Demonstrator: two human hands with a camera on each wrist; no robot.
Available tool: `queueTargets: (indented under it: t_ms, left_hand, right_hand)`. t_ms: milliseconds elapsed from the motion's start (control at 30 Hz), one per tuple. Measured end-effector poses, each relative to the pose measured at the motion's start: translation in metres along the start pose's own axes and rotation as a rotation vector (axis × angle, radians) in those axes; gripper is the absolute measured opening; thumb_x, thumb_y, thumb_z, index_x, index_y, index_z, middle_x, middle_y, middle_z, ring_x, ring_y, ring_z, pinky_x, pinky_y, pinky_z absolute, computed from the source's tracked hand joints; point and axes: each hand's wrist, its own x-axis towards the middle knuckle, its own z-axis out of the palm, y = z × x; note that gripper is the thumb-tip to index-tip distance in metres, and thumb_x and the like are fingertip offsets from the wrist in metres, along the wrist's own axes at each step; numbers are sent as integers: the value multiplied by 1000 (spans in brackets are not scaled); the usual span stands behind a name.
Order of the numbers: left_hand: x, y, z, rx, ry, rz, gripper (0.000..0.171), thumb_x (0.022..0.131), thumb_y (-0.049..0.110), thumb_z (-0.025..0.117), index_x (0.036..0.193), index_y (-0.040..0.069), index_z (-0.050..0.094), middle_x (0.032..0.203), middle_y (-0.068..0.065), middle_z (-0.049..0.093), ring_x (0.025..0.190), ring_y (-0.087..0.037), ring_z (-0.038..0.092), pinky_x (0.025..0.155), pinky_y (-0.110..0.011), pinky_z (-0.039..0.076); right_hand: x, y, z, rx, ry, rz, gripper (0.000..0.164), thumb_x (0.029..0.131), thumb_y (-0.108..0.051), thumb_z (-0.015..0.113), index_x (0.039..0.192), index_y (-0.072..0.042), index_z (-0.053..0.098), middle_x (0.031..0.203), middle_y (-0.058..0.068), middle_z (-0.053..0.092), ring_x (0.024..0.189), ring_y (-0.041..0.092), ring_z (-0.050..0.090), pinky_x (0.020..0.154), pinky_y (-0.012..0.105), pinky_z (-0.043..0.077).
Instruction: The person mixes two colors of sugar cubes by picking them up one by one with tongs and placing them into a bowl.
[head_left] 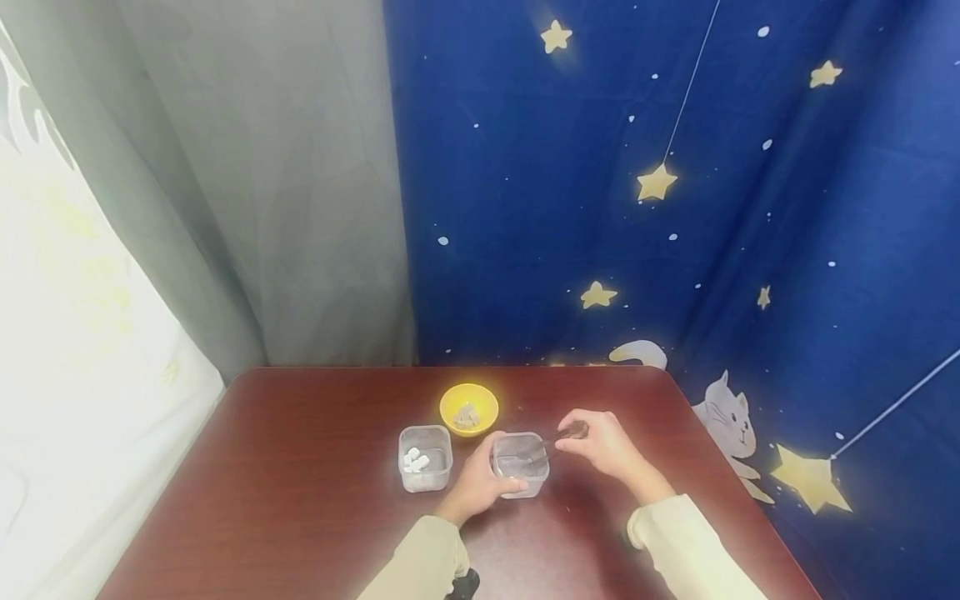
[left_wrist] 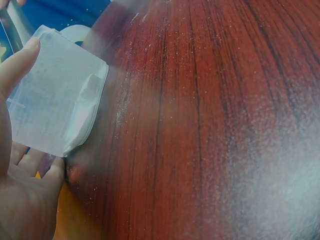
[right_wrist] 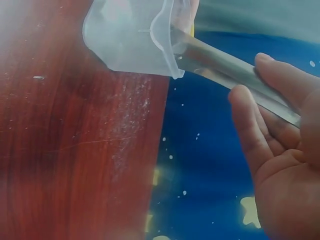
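While aslant, metal utensil [right_wrist: 225, 67] tip-first into tub [right_wrist: 132, 37].

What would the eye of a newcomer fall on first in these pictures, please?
Probably the deep-blue curtain with yellow stars, filling the head view's right side behind the table. Next, the bright yellow bowl near the table's far edge, holding small greyish pieces. Nearer the camera, the left hand's fingers hold a translucent container, while the right hand's fingers grip a metal utensil reaching into it.
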Motion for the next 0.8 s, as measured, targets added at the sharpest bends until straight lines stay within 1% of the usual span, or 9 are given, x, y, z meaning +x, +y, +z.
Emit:
queueTargets:
  t_ms: [100,200,467,600,700,800]
  left_hand:
    - [0,-1,0,2,-1,-2,83,67,27,89,137,11,47,121,-9,60,107,-30,58,94,-50,43]
    - [1,-2,0,4,-4,0,84,67,27,89,137,11,46,121,-9,60,107,-30,58,93,-50,43]
    - [1,1,1,3,-1,-12,84,67,27,89,137,10,46,121,-9,60,107,-29,58,93,-48,44]
    - [0,2,0,2,-3,-12,84,67,26,89,138,10,46,121,-10,60,106,-29,58,93,-49,44]
    - [0,1,0,-2,-3,-8,83,67,26,89,137,10,46,120,-9,60,106,-29,58,93,-49,44]
    - [0,0,1,-7,0,0,82,67,25,89,136,11,47,120,-7,60,105,-28,58,93,-48,44]
  right_hand:
    - [2,-3,2,-33,-28,0,17,77,-12,81,90,-10,70,79,-3,71,67,8,65,57,27,52]
    - [4,-5,4,-56,-41,6,16,77,-11,81,88,-10,70,77,-6,69,64,6,64,56,26,51]
    - [6,-12,10,-101,-22,53,15,77,-9,80,86,-9,69,77,-5,70,67,8,67,55,26,52]
    - [4,-12,11,-117,-12,87,14,78,-11,80,86,-10,69,77,-6,69,67,8,66,54,25,51]
    - [1,-9,12,-90,28,118,14,77,-12,81,86,-12,70,77,-6,69,66,8,65,53,25,51]
    - [-3,-5,13,-31,102,163,15,76,-12,82,84,-15,70,78,-4,70,64,8,66,52,26,52]
